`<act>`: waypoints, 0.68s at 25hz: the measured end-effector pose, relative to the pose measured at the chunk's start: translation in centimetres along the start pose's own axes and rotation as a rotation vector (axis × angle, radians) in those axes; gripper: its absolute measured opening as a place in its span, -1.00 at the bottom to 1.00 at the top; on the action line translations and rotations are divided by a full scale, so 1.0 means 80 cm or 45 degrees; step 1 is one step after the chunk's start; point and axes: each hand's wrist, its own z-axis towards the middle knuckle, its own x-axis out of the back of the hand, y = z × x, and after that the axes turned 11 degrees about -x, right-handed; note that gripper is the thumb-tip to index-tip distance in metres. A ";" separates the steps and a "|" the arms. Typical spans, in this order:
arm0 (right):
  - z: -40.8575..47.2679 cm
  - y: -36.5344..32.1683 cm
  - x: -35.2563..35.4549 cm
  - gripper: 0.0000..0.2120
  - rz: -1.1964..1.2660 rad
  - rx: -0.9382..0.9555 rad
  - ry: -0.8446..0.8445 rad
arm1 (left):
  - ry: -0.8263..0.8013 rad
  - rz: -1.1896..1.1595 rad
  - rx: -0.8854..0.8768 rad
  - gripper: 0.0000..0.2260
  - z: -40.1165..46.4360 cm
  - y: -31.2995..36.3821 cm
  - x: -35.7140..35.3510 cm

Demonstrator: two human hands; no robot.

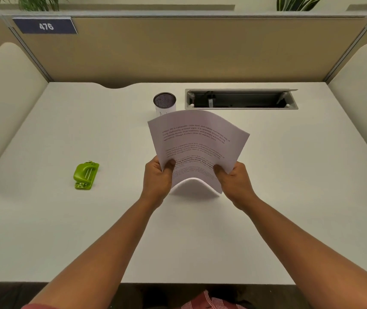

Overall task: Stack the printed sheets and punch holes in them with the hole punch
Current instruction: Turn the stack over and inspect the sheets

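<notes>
A stack of printed sheets (197, 143) stands on its lower edge above the middle of the white desk (200, 230), bowed into a curve. My left hand (158, 179) grips its left side near the bottom, thumb on the front page. My right hand (233, 181) grips the right side the same way. The bottom edges of the sheets fan slightly between my hands. A green hole punch (86, 175) lies flat on the desk far to the left, apart from both hands.
A cylindrical mesh-topped cup (164, 103) stands just behind the sheets. An open cable tray (241, 99) is recessed in the desk at the back right. Tan partition walls (178, 50) enclose the desk on three sides.
</notes>
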 end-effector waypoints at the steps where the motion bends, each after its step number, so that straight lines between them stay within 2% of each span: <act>1: 0.000 0.001 0.000 -0.67 -0.006 -0.001 -0.005 | -0.005 -0.005 0.000 -0.75 0.000 -0.001 0.000; 5: -0.001 0.006 -0.001 -0.74 -0.015 -0.016 0.002 | -0.030 -0.017 -0.004 -0.78 -0.001 -0.002 0.003; 12: 0.002 0.013 -0.001 -0.72 -0.032 -0.043 -0.016 | -0.070 -0.063 0.021 -0.83 0.004 -0.014 0.005; 17: 0.004 0.020 0.001 -0.78 -0.053 -0.071 -0.018 | -0.111 -0.033 0.026 -0.75 0.004 -0.019 0.007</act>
